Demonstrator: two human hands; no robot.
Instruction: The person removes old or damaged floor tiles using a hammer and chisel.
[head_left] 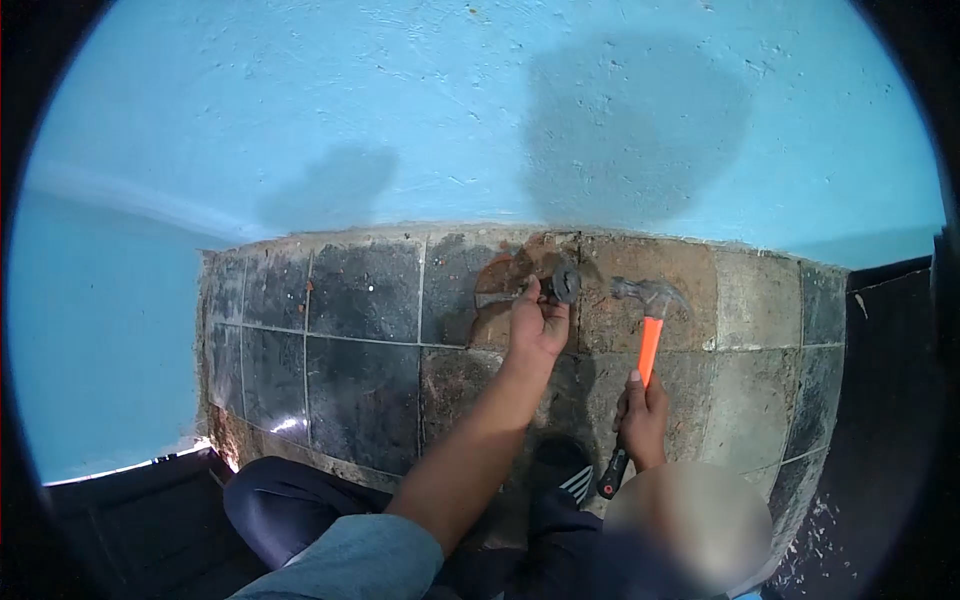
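Observation:
My left hand (541, 318) is closed around a chisel (566, 283) whose dark, round end faces the hammer. Its blade side is mostly hidden behind my fingers, close to a reddish-brown broken patch (492, 275) in the tiles. My right hand (643, 420) is wrapped round the orange and black handle of a claw hammer (650, 345). The metal head sits a short gap to the right of the chisel, not touching it.
Dark square tiles (365, 290) cover the ledge on the left, and worn, brownish tiles (655, 255) lie on the right. A light blue wall (440, 120) rises behind. A sandal with white stripes (565, 470) shows below my arms, near my knee (290, 500).

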